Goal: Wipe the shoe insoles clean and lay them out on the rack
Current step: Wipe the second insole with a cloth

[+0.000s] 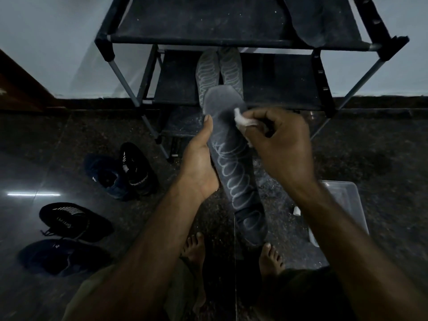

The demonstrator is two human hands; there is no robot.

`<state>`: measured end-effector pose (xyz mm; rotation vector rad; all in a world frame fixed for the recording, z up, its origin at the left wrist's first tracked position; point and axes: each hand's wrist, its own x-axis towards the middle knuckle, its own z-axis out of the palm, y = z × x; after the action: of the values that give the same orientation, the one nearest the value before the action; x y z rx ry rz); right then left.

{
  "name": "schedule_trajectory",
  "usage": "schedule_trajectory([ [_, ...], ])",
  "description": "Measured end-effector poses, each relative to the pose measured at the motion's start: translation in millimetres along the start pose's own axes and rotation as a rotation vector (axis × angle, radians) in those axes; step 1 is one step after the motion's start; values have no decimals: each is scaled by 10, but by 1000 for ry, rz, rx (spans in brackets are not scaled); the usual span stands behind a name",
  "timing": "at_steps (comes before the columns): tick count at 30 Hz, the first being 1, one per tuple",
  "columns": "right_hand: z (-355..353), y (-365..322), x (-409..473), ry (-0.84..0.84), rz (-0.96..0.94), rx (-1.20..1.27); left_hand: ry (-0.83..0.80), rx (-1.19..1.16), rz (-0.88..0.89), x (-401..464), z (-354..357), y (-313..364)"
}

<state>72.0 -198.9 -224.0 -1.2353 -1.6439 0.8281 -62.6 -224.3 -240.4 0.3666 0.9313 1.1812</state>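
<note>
At 8 o'clock on the dark floor lie the shoes, four of them and well apart from my work; I judge they are set aside because their insoles are out. My left hand holds the insole from below. The palm cups its left edge and the thumb presses on top near the toe part, so the fingers are curled closed around it. This keeps the printed face up and steady for rubbing.

At 12 o'clock stands the rack. Two wiped insoles lie side by side on its middle shelf, and one more dark insole lies on the top shelf at 1 o'clock.

My right hand pinches a white wipe tightly between thumb and fingertips, touching the toe part of the insole. At 4 o'clock is a clear plastic box on the floor, near for reaching; I cannot tell what it contains.
</note>
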Motion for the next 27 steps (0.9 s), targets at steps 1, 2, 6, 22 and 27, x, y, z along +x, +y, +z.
schedule_trajectory([
  [1, 28, -11, -31, -15, -24, -44, 5, -9, -4, -5, 2, -2],
  [2, 50, -23, -56, -25, -51, -85, 11, -13, -5, 1, -8, -9],
  [6, 159, -39, -135, -117, -156, -231, 67, -14, -19, 25, -11, 32],
  [22, 272, -110, -169, -169, -260, -253, 25, -61, 19, 39, -30, -24],
  [27, 94, 0, -25, -8, -188, -267, -35, -14, -48, 6, 37, -62],
])
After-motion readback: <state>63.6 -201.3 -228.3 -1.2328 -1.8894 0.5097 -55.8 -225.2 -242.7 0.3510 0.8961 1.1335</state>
